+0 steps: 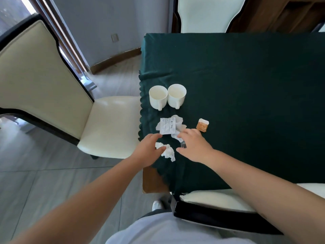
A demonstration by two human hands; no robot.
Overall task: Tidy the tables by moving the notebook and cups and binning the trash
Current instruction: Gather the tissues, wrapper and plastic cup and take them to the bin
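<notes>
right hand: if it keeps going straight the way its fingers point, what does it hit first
The right hand points up and left, so it would probably first meet the white printed wrapper lying on crumpled tissue; its fingertips look almost at it already. The two cups sit farther on.

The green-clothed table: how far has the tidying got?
Early, by the look of it. Nothing looks binned: no bin or notebook is in view. In hand: the left hand touches a crumpled white tissue, and the right hand reaches the white printed wrapper. Left: two white ceramic mugs standing side by side and a small orange snack packet on the dark green tablecloth.
</notes>
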